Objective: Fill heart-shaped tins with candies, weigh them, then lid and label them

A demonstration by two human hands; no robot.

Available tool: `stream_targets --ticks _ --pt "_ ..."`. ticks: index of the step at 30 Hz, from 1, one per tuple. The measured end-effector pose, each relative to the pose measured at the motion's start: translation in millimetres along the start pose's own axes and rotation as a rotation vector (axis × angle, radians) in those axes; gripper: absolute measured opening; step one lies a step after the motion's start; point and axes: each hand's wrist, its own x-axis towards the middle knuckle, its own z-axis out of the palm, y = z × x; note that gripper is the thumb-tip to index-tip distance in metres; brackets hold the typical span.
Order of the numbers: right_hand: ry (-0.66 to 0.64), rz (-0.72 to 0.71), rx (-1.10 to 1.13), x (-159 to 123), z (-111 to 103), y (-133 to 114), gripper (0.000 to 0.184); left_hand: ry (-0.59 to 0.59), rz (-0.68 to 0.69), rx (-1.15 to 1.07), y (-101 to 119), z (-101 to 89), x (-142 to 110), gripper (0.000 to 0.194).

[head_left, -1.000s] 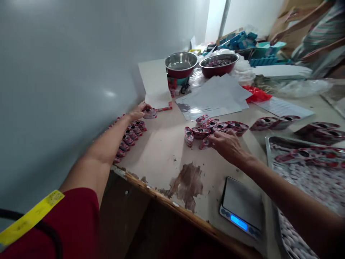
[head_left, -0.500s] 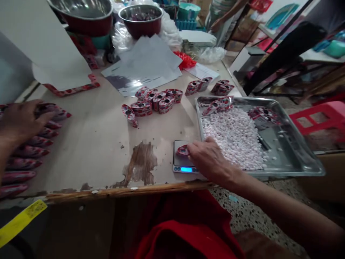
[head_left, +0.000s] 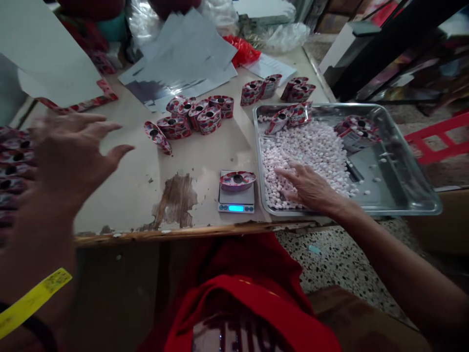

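A red-and-white printed pouch (head_left: 246,185) with a dark round spot on top stands on a small digital scale (head_left: 223,201), whose display glows blue. My right hand (head_left: 309,187) is just right of the scale, fingers stretched out and touching the small white pellets (head_left: 318,142) in the metal tray (head_left: 410,193). Above the table's left side, my left hand (head_left: 71,154) is raised with thumb and fingers apart and nothing in it. Beside and partly behind that hand is a row of similar pouches (head_left: 16,156).
Several pouches stand grouped at mid-table (head_left: 209,120), with others behind the tray (head_left: 251,93). Inside the tray lie more pouches (head_left: 353,129) and a dark bar-shaped object (head_left: 353,172). Silvery sheets (head_left: 194,49) and a red plastic bag (head_left: 242,50) lie farther back.
My right hand has left the pouch on the scale and moved right into the pellets. My left hand has lifted off the pouch row and moved right, opening. The view has tilted down.
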Motion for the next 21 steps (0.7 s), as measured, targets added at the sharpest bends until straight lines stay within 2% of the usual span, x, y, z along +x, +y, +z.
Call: stream_targets --ticks 2,4,6,8,11,15,18,21 --pt "-0.006 0.026 0.032 5 4 2 0.039 0.026 0.076 0.033 42 8.9 -3 0.045" --pt "-0.005 0.047 0.155 13 -1 7 0.022 0.032 0.141 0.03 76 17.7 -6 0.042" --pt "0.016 0.099 0.379 18 -8 14 0.006 -0.001 0.182 -0.008 102 25.0 -11 0.041" --pt "0.012 0.215 0.696 20 -13 24 0.008 -0.038 0.192 -0.093 121 30.8 -18 0.042" --pt "0.043 0.449 1.167 19 -14 35 0.014 -0.118 0.113 -0.283 141 39.0 -32 0.048" --pt "0.132 0.656 1.472 15 -15 38 0.019 -0.221 -0.044 -0.473 157 54.2 -51 0.067" --pt "0.106 0.654 1.553 15 -22 30 0.023 -0.239 -0.1 -0.546 164 66.5 -62 0.075" --pt "0.057 0.547 1.524 21 -32 15 0.025 -0.227 -0.152 -0.598 175 79.2 -68 0.075"
